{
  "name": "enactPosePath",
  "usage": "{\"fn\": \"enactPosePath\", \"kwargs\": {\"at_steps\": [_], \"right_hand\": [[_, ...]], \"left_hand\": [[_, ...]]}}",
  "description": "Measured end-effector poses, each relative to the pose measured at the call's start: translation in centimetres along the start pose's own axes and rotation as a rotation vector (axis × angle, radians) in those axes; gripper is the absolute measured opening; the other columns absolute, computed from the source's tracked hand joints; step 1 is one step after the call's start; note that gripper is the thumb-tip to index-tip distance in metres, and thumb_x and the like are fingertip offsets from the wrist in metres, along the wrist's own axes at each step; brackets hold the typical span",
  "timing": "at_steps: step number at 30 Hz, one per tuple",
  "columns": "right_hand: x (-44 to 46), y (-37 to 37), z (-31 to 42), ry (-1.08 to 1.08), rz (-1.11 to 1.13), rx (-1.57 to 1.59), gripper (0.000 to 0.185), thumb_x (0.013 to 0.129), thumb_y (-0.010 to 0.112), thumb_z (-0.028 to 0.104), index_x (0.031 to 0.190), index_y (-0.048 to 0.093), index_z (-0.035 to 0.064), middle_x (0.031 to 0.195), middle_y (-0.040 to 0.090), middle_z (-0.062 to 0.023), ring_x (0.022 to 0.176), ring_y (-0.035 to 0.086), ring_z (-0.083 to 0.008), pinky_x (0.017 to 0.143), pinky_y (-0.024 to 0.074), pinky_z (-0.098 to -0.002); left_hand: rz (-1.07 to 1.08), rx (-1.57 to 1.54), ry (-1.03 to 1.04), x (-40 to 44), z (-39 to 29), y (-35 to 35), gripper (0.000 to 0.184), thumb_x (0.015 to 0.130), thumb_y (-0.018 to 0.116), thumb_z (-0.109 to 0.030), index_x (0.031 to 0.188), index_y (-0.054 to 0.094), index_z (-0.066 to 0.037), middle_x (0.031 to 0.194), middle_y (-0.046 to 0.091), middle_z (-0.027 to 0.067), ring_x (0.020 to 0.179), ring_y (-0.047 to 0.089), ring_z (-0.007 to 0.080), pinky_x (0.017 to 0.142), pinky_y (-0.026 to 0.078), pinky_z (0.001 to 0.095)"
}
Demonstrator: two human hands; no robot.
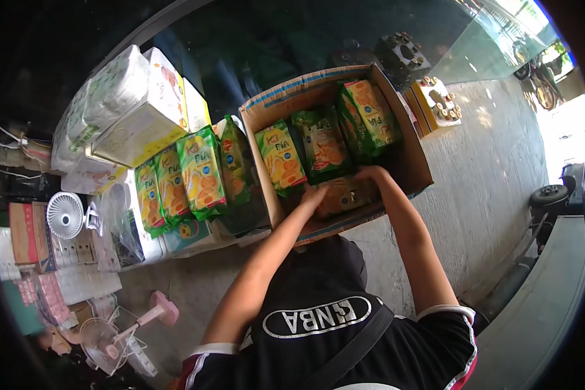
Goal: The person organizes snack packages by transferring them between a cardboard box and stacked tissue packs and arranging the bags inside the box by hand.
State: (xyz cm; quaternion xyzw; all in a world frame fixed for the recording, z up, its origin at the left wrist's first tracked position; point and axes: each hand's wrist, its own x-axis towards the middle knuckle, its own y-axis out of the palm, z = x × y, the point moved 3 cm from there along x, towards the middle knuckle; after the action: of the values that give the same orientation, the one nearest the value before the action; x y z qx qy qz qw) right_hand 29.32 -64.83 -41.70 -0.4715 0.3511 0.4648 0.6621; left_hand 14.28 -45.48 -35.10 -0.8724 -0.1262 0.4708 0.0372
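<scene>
The box (419, 123) is open from above, its walls standing on all sides. Inside, packs (281, 156) fill the left and far parts, and another pack (348, 198) lies across the near side under both hands. A dark gap shows toward the near right corner, with the right forearm beside it. Outside, upright packs (201, 170) crowd the left wall; a crate (439, 107) stands just off the far right.

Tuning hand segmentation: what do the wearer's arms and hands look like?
Left hand and right hand: no gloves; no watch or bracelet visible. Forearms bare. Short black sleeves with white trim at the cuffs and maroon-pink edging. Same black shirt carries white oval "NBA" lettering, upside down in view, crossed nearby by a dark strap.
</scene>
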Motion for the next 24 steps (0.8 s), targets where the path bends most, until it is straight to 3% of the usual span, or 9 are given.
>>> {"fn": "enactPosePath", "kwargs": {"at_steps": [2,5,9,11,15,16,18,19,24], "right_hand": [[7.0,1.4,-5.2,0.172,0.250,0.629,0.062,0.066,0.069,0.038,0.117,0.046,0.0126,0.114,0.049,-0.0083,0.095,0.051,-0.0267,0.070,0.0490,-0.0409],[-1.9,0.6,0.6,0.112,-0.006,0.317,0.050,0.062,0.072,0.040,0.099,0.058,0.0094,0.098,0.058,-0.0097,0.085,0.055,-0.0225,0.061,0.0479,-0.0397],[-5.1,-0.2,3.0,0.097,0.016,0.203,0.054,0.070,0.066,0.042,0.108,0.047,0.0101,0.100,0.053,-0.0060,0.081,0.053,-0.0182,0.056,0.0501,-0.0331],[-10.8,-0.2,5.7,0.090,-0.406,0.128,0.059,0.071,0.063,0.049,0.110,0.043,0.0092,0.082,0.055,-0.0054,0.066,0.053,-0.0152,0.049,0.0473,-0.0289],[-14.2,-0.1,6.7,-0.068,-0.340,0.167,0.060,0.072,0.061,0.052,0.107,0.041,0.0079,0.065,0.051,-0.0038,0.049,0.047,-0.0129,0.041,0.0402,-0.0252],[-16.4,-0.1,7.8,-0.147,-0.262,0.174,0.062,0.072,0.063,0.049,0.110,0.040,0.0059,0.062,0.051,-0.0045,0.046,0.045,-0.0132,0.040,0.0374,-0.0258],[-19.6,0.2,10.3,-0.237,-0.174,0.155,0.064,0.072,0.064,0.046,0.113,0.039,0.0039,0.058,0.050,-0.0053,0.043,0.042,-0.0134,0.040,0.0347,-0.0263],[-20.9,0.5,11.6,-0.337,-0.259,0.210,0.050,0.076,0.062,0.041,0.104,0.041,0.0052,0.058,0.048,-0.0034,0.042,0.040,-0.0108,0.037,0.0303,-0.0246],[-25.0,2.4,16.9,-0.605,-0.183,0.446,0.017,0.084,0.055,0.019,0.091,0.047,0.0053,0.059,0.049,0.0006,0.035,0.035,-0.0041,0.031,0.0243,-0.0192]], "left_hand": [[-0.076,0.182,0.162,0.4,0.0,-0.2,0.094,0.059,0.067,-0.050,0.123,0.029,0.008,0.115,0.048,0.0261,0.106,0.050,0.0310,0.087,0.040,0.0349],[0.017,0.163,0.097,0.5,-0.6,-0.2,0.107,0.058,0.066,-0.052,0.129,0.012,0.008,0.121,0.042,0.0288,0.111,0.045,0.0351,0.092,0.036,0.0352],[-0.016,0.072,0.220,-0.9,-3.3,-0.9,0.102,0.060,0.064,-0.055,0.128,0.020,0.007,0.119,0.044,0.0278,0.110,0.046,0.0341,0.090,0.037,0.0352],[-0.048,0.156,0.294,-3.8,-5.4,-2.5,0.098,0.061,0.065,-0.055,0.128,0.024,0.004,0.116,0.047,0.0256,0.109,0.048,0.0308,0.087,0.040,0.0340],[-0.053,0.384,0.585,-12.3,-9.8,-6.9,0.088,0.063,0.063,-0.056,0.123,0.037,0.003,0.115,0.050,0.0226,0.106,0.050,0.0320,0.087,0.040,0.0347],[-0.125,0.384,0.866,-12.9,-10.1,-8.1,0.081,0.065,0.063,-0.056,0.119,0.043,0.002,0.114,0.051,0.0201,0.102,0.052,0.0321,0.084,0.041,0.0361],[-0.341,0.551,1.121,-16.1,-11.3,-10.6,0.077,0.064,0.064,-0.053,0.118,0.046,-0.002,0.107,0.055,0.0174,0.102,0.051,0.0276,0.084,0.038,0.0349],[-0.457,0.667,1.234,-18.3,-12.0,-11.8,0.076,0.064,0.065,-0.052,0.119,0.046,-0.003,0.105,0.056,0.0169,0.101,0.051,0.0262,0.085,0.036,0.0343],[-0.518,0.554,1.263,-24.4,-13.3,-17.7,0.077,0.062,0.066,-0.052,0.119,0.046,-0.004,0.103,0.057,0.0144,0.093,0.048,0.0262,0.088,0.030,0.0352]]}}
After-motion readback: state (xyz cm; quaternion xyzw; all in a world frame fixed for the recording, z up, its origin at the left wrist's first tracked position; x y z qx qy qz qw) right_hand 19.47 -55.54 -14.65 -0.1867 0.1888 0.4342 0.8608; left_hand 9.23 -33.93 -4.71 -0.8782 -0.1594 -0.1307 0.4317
